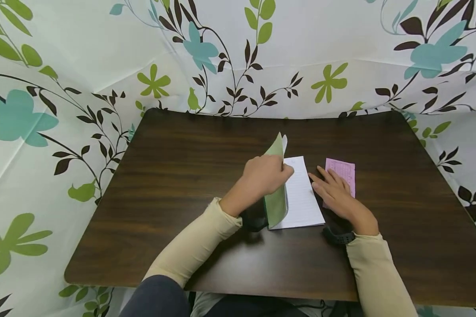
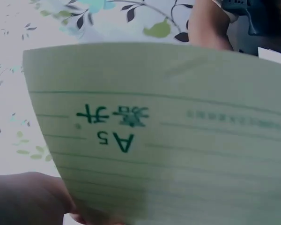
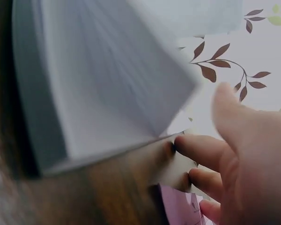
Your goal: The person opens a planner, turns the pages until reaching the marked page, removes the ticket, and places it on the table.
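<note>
An A5 notebook stands partly open on the table, its lined white page [image 1: 303, 193] lying flat. My left hand [image 1: 266, 174] grips the raised green cover [image 1: 277, 204] and holds it up, tilted to the left. Dark print and lines show on that cover [image 2: 178, 140] in the left wrist view. Loose-looking white pages [image 3: 107, 84] fan out in the right wrist view. With fingers spread, my right hand [image 1: 337, 196] lies by the page's right edge, partly over a pink printed slip [image 1: 346, 171]. Whether its fingertips touch the page, I cannot tell.
The dark wooden table [image 1: 174, 176] extends around the notebook, its front edge close to the body. A floral cloth [image 1: 115, 48] hangs behind and at the sides. A dark band [image 1: 339, 237] sits at the right wrist.
</note>
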`<state>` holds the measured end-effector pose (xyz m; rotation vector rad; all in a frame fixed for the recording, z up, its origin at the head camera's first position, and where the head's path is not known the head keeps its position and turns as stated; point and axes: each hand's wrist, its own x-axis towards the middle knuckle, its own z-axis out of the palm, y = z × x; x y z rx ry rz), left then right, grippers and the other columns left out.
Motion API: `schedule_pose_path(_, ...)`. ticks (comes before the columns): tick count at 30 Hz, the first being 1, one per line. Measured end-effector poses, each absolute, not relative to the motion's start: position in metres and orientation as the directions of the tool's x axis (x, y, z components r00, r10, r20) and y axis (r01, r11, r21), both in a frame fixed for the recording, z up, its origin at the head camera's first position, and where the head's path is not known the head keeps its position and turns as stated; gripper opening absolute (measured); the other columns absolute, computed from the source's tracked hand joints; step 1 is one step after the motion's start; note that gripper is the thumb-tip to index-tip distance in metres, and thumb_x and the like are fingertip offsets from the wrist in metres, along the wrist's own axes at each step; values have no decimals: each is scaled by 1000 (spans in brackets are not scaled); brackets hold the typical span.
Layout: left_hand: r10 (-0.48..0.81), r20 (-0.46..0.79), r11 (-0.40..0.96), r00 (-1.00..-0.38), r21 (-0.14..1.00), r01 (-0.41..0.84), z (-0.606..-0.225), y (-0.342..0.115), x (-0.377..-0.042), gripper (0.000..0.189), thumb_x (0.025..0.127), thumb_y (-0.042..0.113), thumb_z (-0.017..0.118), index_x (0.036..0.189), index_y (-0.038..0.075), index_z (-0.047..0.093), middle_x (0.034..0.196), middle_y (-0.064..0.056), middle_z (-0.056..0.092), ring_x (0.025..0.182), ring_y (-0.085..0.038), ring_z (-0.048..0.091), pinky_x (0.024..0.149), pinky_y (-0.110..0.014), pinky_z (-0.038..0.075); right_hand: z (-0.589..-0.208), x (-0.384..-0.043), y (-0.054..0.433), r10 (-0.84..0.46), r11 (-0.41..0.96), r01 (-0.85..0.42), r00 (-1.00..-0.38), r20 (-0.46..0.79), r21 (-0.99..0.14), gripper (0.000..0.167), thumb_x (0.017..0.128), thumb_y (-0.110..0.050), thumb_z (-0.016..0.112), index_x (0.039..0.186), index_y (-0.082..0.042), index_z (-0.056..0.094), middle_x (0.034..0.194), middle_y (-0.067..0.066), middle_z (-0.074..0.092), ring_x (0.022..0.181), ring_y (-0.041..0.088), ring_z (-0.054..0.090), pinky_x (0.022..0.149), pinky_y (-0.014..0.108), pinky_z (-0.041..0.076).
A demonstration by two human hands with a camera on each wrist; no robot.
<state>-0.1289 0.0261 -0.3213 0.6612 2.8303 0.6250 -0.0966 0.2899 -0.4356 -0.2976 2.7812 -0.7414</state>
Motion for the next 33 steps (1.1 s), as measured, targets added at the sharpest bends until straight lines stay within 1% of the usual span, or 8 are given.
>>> schedule_pose_path(4,457,-126,857,-881,326,398,-326,51,-131,45,100,33,49,57,22,40,57,7,41,51,-10,38,46,-28,35,-436,-102,284,-265,806,-133,-952,-151,-577,63,115,-46,20,166,-10,28,176,19,11,161,49,-1,118,77,-1)
schedule_pose_path(7,436,-158,885,-886,253,391,-335,70,-131,48,103,37,48,58,22,50,59,6,50,51,-10,44,44,-28,39,-435,-104,282,-256,779,-118,-957,-140,-616,64,115,-44,13,166,-7,25,174,21,16,161,48,2,120,76,0)
schedule_pose_path(12,424,-174,905,-889,109,410,-354,104,-129,44,106,46,48,78,23,73,71,6,67,57,-10,55,46,-28,47,-431,-105,283,-201,746,-61,-970,-138,-663,68,114,-45,6,166,-5,21,171,29,17,160,52,4,121,76,-1)
schedule_pose_path(16,407,-192,912,-893,36,408,-369,122,-126,41,105,52,51,93,24,79,81,7,74,63,-8,61,51,-27,52,-432,-105,285,-195,727,-84,-977,-87,-681,66,115,-42,8,165,-1,23,169,32,19,158,54,11,124,72,4)
schedule_pose_path(20,392,-221,917,-893,18,398,-383,128,-123,39,104,53,53,103,25,80,92,8,77,68,-8,61,55,-27,55,-434,-106,284,-199,724,-117,-979,-43,-680,65,116,-40,12,162,2,29,167,33,26,156,55,18,125,69,12)
schedule_pose_path(23,390,-220,920,-894,47,390,-394,129,-121,37,104,50,54,100,24,80,90,8,76,66,-8,59,55,-27,55,-434,-105,284,-195,737,-127,-980,-29,-664,64,116,-39,16,160,4,34,165,32,31,155,54,22,125,68,15)
schedule_pose_path(27,376,-167,927,-911,54,372,-408,131,-118,33,101,46,58,89,24,80,84,8,76,65,-7,62,53,-27,55,-432,-106,285,-203,748,-153,-979,-3,-646,59,116,-34,23,156,5,41,162,32,38,154,52,27,125,66,19)
schedule_pose_path(33,382,-122,924,-916,21,382,-417,137,-116,34,101,49,58,89,26,81,82,10,77,68,-8,67,53,-25,55,-433,-109,290,-210,762,-171,-978,11,-625,57,116,-34,26,154,5,43,161,31,41,153,51,30,124,66,21)
